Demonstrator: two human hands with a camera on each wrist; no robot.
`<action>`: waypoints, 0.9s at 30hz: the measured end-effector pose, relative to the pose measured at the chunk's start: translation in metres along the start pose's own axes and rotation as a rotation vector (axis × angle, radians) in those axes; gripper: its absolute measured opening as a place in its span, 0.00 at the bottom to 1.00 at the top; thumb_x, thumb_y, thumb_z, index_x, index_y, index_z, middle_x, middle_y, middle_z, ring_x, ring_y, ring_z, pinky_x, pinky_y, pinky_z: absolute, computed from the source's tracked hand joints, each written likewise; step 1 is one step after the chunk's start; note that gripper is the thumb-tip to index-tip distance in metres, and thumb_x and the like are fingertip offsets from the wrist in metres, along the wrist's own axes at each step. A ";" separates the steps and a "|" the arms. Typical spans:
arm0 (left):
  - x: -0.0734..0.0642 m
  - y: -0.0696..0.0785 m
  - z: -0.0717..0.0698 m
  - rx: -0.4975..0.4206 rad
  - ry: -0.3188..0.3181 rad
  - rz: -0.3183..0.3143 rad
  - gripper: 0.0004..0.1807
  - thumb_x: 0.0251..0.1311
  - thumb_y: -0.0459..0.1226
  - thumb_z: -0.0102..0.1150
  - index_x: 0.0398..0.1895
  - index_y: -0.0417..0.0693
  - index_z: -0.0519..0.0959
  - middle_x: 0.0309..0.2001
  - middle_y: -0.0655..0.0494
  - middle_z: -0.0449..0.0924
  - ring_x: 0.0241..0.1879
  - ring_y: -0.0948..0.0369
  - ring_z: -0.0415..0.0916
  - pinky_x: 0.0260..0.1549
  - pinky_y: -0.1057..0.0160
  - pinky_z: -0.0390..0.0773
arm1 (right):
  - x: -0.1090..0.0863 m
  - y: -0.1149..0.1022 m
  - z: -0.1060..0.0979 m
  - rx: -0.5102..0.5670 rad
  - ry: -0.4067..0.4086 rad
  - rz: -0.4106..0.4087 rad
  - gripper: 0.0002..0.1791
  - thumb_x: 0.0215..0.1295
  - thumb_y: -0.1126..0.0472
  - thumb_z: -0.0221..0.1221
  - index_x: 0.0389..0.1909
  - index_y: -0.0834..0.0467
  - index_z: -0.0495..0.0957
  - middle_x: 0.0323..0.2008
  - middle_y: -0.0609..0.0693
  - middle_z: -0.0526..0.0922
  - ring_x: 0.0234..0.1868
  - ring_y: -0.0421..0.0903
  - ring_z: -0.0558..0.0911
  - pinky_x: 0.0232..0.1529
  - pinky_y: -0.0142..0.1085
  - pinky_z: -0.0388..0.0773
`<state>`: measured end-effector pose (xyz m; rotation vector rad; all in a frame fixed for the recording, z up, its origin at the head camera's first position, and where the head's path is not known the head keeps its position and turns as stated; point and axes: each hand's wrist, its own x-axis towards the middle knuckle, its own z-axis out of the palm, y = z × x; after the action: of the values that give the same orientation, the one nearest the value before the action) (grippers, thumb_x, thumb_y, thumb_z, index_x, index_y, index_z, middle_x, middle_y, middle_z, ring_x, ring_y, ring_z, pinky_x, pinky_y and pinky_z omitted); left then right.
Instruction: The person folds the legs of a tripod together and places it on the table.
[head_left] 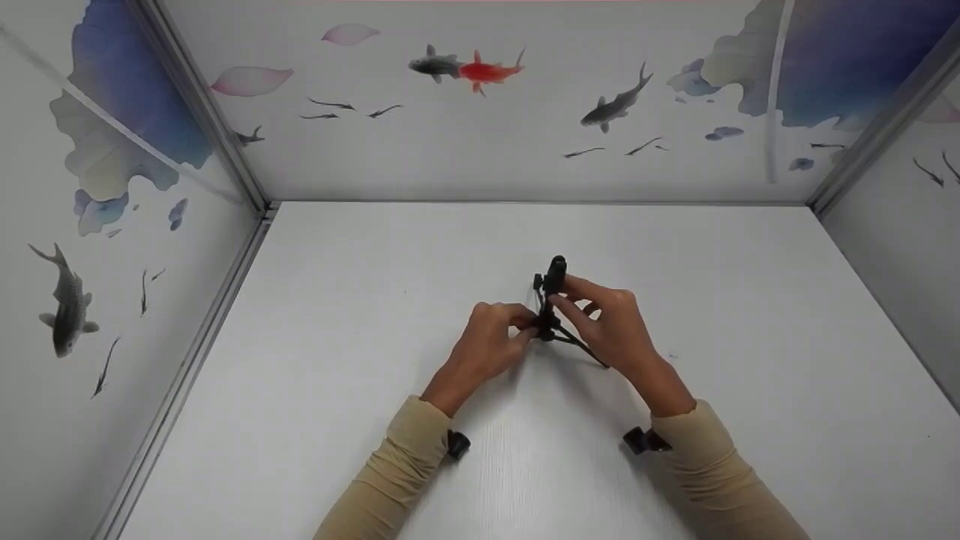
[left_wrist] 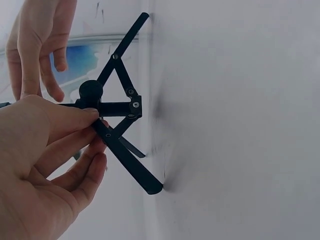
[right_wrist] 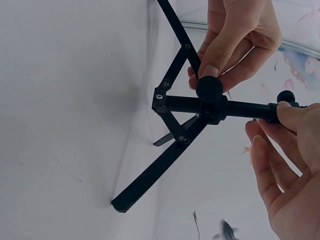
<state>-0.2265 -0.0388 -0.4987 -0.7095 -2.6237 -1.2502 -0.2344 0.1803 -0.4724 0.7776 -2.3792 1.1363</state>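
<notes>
A small black tripod [head_left: 546, 327] stands on the table with its legs spread. My left hand [head_left: 489, 339] pinches it at the collar where the legs meet the column, beside a round knob [right_wrist: 209, 89]. Higher up, my right hand [head_left: 616, 328] holds the upper column between thumb and fingers, near a smaller knob [right_wrist: 285, 96]. In the left wrist view, the leg [left_wrist: 135, 162] slants down with its tip at the tabletop, and hinged braces join the legs to the lower column. The tripod's top is hidden in both wrist views.
The white table [head_left: 322, 420] spreads around the tripod. A back wall [head_left: 480, 150] with painted fish and side walls in metal frames enclose it. Small black cameras [head_left: 457, 444] sit at both wrists, by the tan sleeves [head_left: 397, 457].
</notes>
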 end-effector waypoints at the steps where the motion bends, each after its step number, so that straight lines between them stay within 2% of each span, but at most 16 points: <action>1: 0.000 0.000 0.000 0.001 0.002 0.002 0.09 0.68 0.30 0.71 0.48 0.45 0.92 0.41 0.57 0.95 0.46 0.66 0.92 0.61 0.56 0.84 | 0.000 0.000 0.000 -0.004 0.001 -0.002 0.16 0.75 0.60 0.68 0.61 0.51 0.88 0.49 0.44 0.94 0.45 0.43 0.93 0.34 0.38 0.88; 9: 0.000 0.001 -0.001 -0.007 0.007 0.003 0.09 0.68 0.30 0.71 0.49 0.45 0.92 0.43 0.56 0.95 0.46 0.66 0.92 0.62 0.55 0.84 | 0.000 0.000 0.000 -0.013 -0.003 0.006 0.16 0.75 0.59 0.68 0.61 0.50 0.88 0.49 0.44 0.94 0.45 0.43 0.93 0.34 0.39 0.88; 27: 0.001 -0.002 -0.001 -0.013 0.053 0.084 0.08 0.68 0.32 0.73 0.48 0.45 0.92 0.42 0.55 0.95 0.46 0.64 0.92 0.58 0.55 0.85 | 0.001 0.002 0.000 0.004 0.010 -0.029 0.16 0.74 0.61 0.69 0.60 0.51 0.88 0.48 0.45 0.95 0.44 0.44 0.93 0.33 0.40 0.88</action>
<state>-0.2284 -0.0407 -0.4990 -0.7691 -2.5184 -1.2464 -0.2363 0.1812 -0.4727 0.8031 -2.3505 1.1305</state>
